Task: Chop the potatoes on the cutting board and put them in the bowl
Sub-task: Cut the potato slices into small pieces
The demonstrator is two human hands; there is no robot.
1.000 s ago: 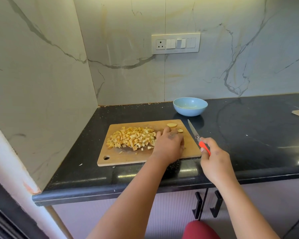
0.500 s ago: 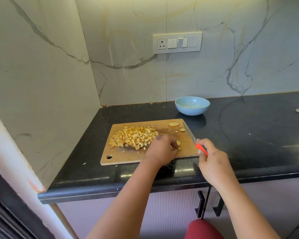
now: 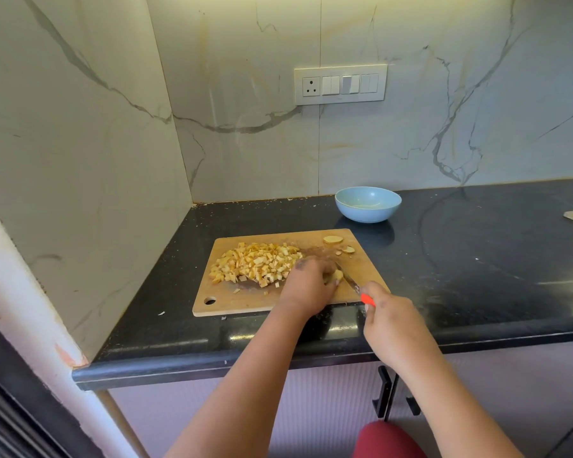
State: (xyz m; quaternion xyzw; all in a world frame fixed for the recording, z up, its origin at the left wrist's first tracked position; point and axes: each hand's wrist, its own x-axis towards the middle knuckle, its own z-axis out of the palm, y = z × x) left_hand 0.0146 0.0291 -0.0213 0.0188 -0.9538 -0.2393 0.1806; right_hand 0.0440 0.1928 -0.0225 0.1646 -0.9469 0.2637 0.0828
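Our right hand [image 3: 389,314] gripped the knife [image 3: 354,284], blade pointing away and leftward toward our left hand [image 3: 310,285], which pinched a potato piece [image 3: 336,276].

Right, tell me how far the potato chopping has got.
Done: a large pile of diced potato sits on the cutting board. In hand: the left hand holds a potato piece while the right hand grips the knife, blade at that piece. Left: a few slices at the board's far edge remain uncut, and the blue bowl holds no potato yet.
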